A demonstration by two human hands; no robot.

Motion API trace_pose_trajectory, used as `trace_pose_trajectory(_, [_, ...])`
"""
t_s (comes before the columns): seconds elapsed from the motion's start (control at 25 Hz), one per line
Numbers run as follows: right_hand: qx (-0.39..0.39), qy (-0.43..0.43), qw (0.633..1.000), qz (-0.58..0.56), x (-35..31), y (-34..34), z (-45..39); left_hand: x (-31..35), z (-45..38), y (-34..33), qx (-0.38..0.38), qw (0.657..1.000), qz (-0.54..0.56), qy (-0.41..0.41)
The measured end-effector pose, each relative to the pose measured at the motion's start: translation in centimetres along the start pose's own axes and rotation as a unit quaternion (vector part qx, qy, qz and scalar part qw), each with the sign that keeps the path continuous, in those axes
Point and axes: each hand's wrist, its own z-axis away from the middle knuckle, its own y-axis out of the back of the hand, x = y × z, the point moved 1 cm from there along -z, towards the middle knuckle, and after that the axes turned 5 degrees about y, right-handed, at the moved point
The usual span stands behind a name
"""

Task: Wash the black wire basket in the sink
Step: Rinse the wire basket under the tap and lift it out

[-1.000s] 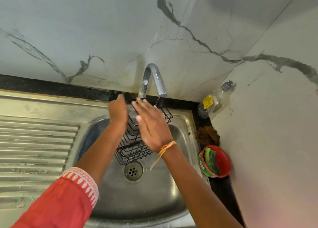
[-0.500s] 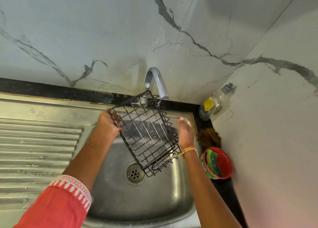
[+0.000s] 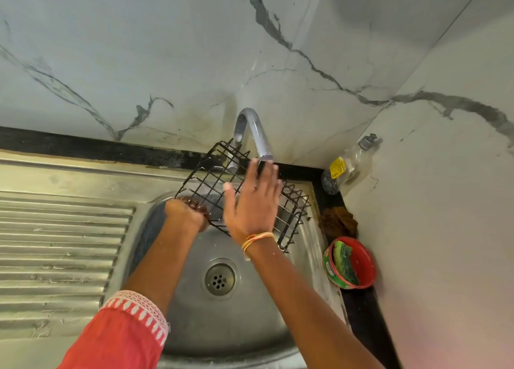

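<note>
The black wire basket hangs tilted over the steel sink, right under the chrome tap spout. My left hand grips the basket's near left rim. My right hand lies flat with fingers spread against the basket's middle, fingertips just below the spout. Part of the basket is hidden behind that hand. I cannot tell whether water is running.
A ribbed steel drainboard lies to the left of the sink. At the right corner stand a clear bottle with a yellow label, a brown rag and a red tub holding a green scrub pad. Marble walls close in behind and right.
The basket has shifted up and back under the spout. My right hand came off its right side and now presses flat on its middle. The left hand keeps its grip.
</note>
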Motion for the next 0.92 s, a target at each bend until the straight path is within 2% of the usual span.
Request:
trace_pose_trajectory(0.08, [-0.012, 0.16, 0.987, 0.021, -1.1, -0.1, 1.5, 0.3, -0.5, 0.3, -0.005, 1.0, 0.017, -0.003])
trace_pose_trajectory(0.12, [-0.009, 0.201, 0.979, 0.019, -0.5, 0.0, 1.4, 0.6, -1.0, 0.5, -0.018, 1.0, 0.018, 0.005])
trace_pose_trajectory(0.16, [-0.001, 0.196, 0.981, 0.011, 0.5, 0.2, 0.9, 1.0, -1.4, 0.7, -0.033, 0.999, 0.018, 0.013])
trace_pose_trajectory(0.2, [0.012, 0.139, 0.99, 0.008, 1.7, 0.2, 0.2, 1.3, -1.5, 1.0, -0.046, 0.999, 0.005, 0.011])
trace_pose_trajectory(0.28, [0.034, -0.028, 0.999, 0.004, 3.9, 0.5, -0.9, 1.6, -1.4, 1.3, -0.058, 0.998, -0.022, -0.008])
trace_pose_trajectory(0.32, [0.036, -0.062, 0.997, 0.002, 3.8, 0.5, -1.2, 1.5, -1.1, 1.0, -0.064, 0.997, -0.025, -0.016])
trace_pose_trajectory(0.36, [0.03, -0.041, 0.999, -0.004, 2.7, 0.5, -1.3, 1.2, -1.2, 0.8, -0.068, 0.997, -0.015, -0.016])
trace_pose_trajectory(0.48, [0.007, 0.153, 0.988, 0.001, -2.4, 0.0, -1.4, -0.3, -2.0, 0.3, -0.08, 0.996, 0.035, 0.025])
trace_pose_trajectory(0.52, [0.005, 0.181, 0.983, 0.006, -2.9, 0.4, -2.1, -0.5, -2.3, 0.2, -0.083, 0.995, 0.032, 0.035])
trace_pose_trajectory(0.56, [0.009, 0.167, 0.986, 0.006, -2.3, 0.7, -3.4, -0.4, -2.4, 0.3, -0.082, 0.996, 0.013, 0.039])
trace_pose_trajectory(0.72, [0.029, -0.054, 0.998, 0.012, 5.0, 1.4, -6.3, 1.5, -2.3, 1.2, -0.08, 0.995, -0.059, 0.006])
trace_pose_trajectory(0.8, [0.02, -0.132, 0.988, -0.075, 7.4, 1.4, -5.4, 2.2, -2.5, 1.8, -0.099, 0.994, -0.05, -0.004])
trace_pose_trajectory(0.84, [0.029, -0.186, 0.972, -0.141, 7.9, 1.6, -4.8, 2.2, -2.5, 2.1, -0.12, 0.992, -0.049, -0.009])
trace_pose_trajectory(0.92, [0.006, -0.316, 0.901, -0.296, 9.2, 1.8, -4.3, 1.9, -2.8, 2.7, -0.188, 0.98, -0.053, -0.024])
